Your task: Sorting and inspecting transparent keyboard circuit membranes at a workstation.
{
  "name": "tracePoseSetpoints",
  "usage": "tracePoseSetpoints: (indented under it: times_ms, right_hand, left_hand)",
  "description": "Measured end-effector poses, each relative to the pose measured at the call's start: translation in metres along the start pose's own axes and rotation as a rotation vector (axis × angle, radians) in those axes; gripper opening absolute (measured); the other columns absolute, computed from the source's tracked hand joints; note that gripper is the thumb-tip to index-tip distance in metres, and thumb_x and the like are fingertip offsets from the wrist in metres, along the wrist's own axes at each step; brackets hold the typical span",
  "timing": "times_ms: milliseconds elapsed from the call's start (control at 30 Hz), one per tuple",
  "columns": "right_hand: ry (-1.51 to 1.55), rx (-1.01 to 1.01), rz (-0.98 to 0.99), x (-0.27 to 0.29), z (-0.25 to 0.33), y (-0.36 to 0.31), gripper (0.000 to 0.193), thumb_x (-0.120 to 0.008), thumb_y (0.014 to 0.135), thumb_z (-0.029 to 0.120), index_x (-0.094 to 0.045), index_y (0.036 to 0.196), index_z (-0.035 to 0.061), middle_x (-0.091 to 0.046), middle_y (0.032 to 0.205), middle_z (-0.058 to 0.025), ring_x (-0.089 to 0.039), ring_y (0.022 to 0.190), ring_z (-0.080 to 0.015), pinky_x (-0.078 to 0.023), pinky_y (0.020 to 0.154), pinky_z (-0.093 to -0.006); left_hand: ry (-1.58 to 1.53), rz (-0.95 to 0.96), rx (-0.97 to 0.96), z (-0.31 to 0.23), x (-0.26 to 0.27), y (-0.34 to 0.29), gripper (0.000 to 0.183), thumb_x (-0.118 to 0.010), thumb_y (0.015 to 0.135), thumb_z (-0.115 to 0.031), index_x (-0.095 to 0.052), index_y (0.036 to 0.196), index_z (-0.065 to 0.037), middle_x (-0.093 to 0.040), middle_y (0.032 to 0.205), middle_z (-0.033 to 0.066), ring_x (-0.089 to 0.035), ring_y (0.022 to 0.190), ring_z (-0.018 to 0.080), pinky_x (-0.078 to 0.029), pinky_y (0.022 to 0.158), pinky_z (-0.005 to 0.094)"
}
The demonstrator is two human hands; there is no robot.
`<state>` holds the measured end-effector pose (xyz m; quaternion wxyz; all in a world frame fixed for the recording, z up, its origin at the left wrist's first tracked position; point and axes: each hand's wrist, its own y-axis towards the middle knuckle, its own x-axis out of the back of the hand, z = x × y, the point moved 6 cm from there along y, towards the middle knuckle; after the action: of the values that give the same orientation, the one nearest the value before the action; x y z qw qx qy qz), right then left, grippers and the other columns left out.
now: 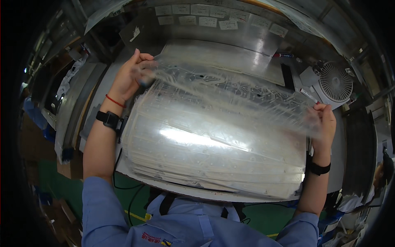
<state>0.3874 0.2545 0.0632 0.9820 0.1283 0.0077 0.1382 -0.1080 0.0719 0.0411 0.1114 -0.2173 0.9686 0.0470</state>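
Step, apparently: spreading transparent plastic sheet point(230, 84) above sheet stack point(205, 158), centre | left hand point(131, 76), upper left; right hand point(326, 124), right: fingers pinching its 2 ends | next move: probably calls for even tension

The stack of sheets point(214, 158) lies on the table point(336, 158), with a single sheet point(230, 88) above its far part, spanning from the left hand point(133, 76) at its left end to the right hand point(325, 125) at its right end. Just beyond the right hand is a pen point(309, 95), with the fan point(335, 82) farther to the right and a marker point(284, 55) to the fan's far left. Behind the stack, on the far side, a panel point(255, 41) bears rows of paper slips point(207, 22).
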Motion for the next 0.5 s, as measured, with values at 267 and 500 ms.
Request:
tracePoseSetpoints:
  times_ms: [267, 500]
  right_hand:
    - [-0.002, 0.037, 0.075, -0.017, 0.009, -0.003, 0.039, -0.058, 0.093, 0.004, -0.046, 0.129, -0.0034, -0.062, 0.088, -0.0020, -0.055, 0.075, -0.0050, -0.042, 0.064, -0.0175]
    - [-0.014, 0.036, 0.106, -0.011, 0.003, -0.001, 0.042, -0.057, 0.092, 0.003, -0.043, 0.131, -0.0029, -0.062, 0.091, -0.0029, -0.055, 0.073, -0.0056, -0.043, 0.063, -0.0174]
  left_hand:
    - [0.268, 0.080, 0.074, 0.005, -0.005, 0.002, 0.048, -0.056, 0.095, -0.018, -0.042, 0.138, -0.001, -0.065, 0.106, 0.0070, -0.058, 0.069, 0.0051, -0.046, 0.058, 0.0155]
    - [0.264, 0.129, 0.155, 0.014, 0.002, 0.006, 0.035, -0.053, 0.098, -0.019, -0.049, 0.128, -0.002, -0.066, 0.094, 0.0040, -0.052, 0.063, 0.0009, -0.040, 0.050, 0.0115]
